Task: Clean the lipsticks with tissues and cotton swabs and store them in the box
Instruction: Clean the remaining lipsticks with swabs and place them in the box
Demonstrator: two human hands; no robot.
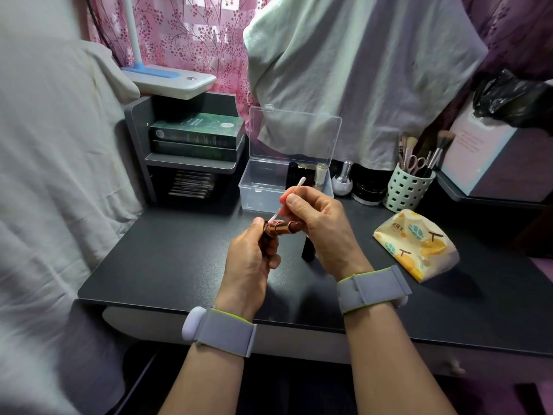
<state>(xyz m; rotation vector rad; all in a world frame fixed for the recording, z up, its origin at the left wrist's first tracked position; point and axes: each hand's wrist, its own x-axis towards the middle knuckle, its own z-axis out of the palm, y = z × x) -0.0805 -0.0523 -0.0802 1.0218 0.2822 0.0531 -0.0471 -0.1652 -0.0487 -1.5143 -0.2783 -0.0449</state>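
Your left hand (254, 250) holds the lipstick (282, 228) steady above the worktop (179, 259); your right hand (317, 223) pinches the cotton swab (287, 202) against it. The box (257, 190) waits open behind.

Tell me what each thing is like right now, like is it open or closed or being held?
clear box: lid open, several lipsticks standing inside
lipstick: uncapped, held in left hand
cotton swab: pinched by right hand, tip on the lipstick
black cap: off, standing on the desk
tissue pack: lying on the desk, untouched
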